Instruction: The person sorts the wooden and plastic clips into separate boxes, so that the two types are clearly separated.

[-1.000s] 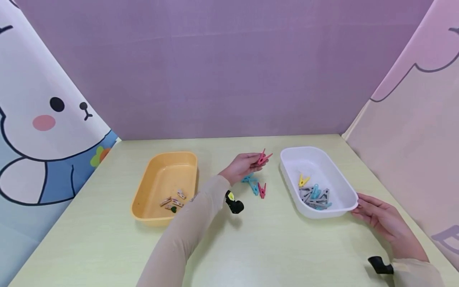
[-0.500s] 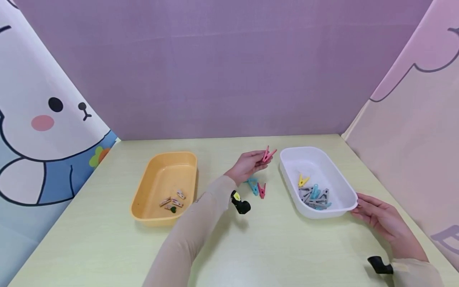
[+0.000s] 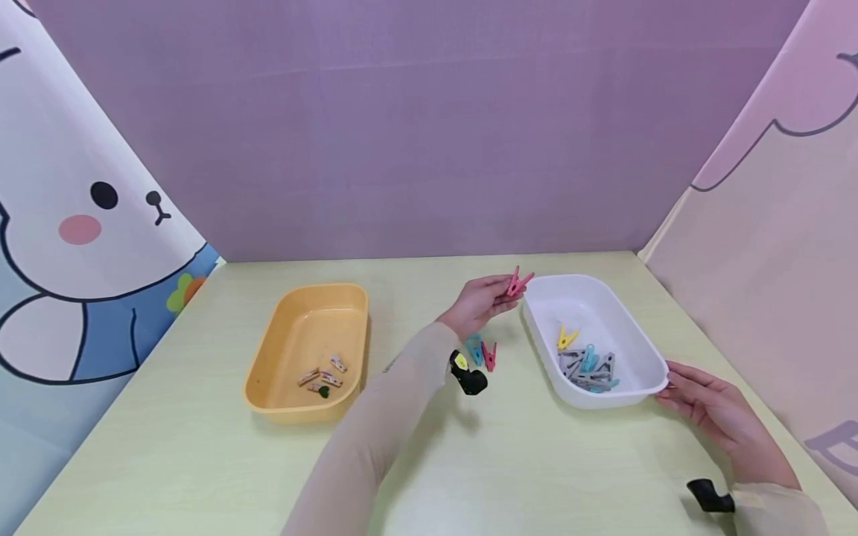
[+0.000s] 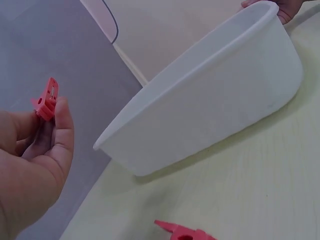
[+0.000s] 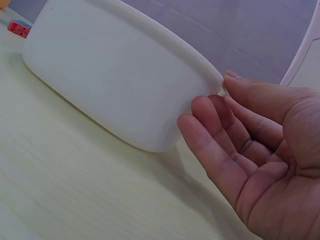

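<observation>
My left hand (image 3: 481,304) pinches a pink clothespin (image 3: 518,282) between thumb and fingers, raised just off the far left rim of the white tub (image 3: 548,357). In the left wrist view that clothespin (image 4: 47,100) sits at the fingertips, beside the tub's outer wall. Inside the tub lie a yellow clothespin (image 3: 567,337) and several grey and blue ones. With thumb over the rim and fingers curled beneath, my right hand (image 3: 717,409) grips the tub's near right corner. On the table below my left wrist are a red clothespin (image 3: 489,356) and a blue clothespin (image 3: 475,348), the blue partly hidden.
A yellow tub (image 3: 264,372) stands to the left, holding several small wooden clothespins (image 3: 330,378), one with a dark green piece. A purple backdrop (image 3: 429,134) rises along the table's far edge, and printed panels flank both sides.
My left hand has moved right with the pink clothespin, from over the loose clothespins to the white tub's edge. My right hand and both tubs have stayed in place.
</observation>
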Demonstrator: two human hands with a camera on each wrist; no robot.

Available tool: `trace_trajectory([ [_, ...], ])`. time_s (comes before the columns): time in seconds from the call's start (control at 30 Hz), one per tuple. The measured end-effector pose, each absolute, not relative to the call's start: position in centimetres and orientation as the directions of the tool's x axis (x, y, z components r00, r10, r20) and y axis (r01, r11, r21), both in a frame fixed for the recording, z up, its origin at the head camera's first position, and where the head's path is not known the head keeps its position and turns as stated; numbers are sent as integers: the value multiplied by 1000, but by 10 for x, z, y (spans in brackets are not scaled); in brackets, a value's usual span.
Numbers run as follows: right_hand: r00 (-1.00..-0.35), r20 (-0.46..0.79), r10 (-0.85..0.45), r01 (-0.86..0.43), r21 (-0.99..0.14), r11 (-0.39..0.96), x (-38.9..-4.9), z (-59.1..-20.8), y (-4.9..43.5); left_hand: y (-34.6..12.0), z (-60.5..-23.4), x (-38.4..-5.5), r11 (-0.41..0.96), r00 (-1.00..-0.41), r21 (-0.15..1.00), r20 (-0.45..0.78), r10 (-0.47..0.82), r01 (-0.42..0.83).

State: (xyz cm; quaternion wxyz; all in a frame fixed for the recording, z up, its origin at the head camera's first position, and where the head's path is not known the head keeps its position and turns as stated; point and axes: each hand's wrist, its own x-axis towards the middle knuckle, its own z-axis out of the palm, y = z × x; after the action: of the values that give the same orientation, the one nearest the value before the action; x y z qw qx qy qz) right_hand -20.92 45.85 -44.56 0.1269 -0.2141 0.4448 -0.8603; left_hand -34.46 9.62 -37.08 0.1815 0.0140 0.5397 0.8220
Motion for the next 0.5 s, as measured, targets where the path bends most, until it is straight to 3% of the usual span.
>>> trace_trajectory([
  [0.5,-871,266,-412,28,-812,-583,-209,-446,458,133,-363,-347,-349,-949,905,-149,278,-244],
])
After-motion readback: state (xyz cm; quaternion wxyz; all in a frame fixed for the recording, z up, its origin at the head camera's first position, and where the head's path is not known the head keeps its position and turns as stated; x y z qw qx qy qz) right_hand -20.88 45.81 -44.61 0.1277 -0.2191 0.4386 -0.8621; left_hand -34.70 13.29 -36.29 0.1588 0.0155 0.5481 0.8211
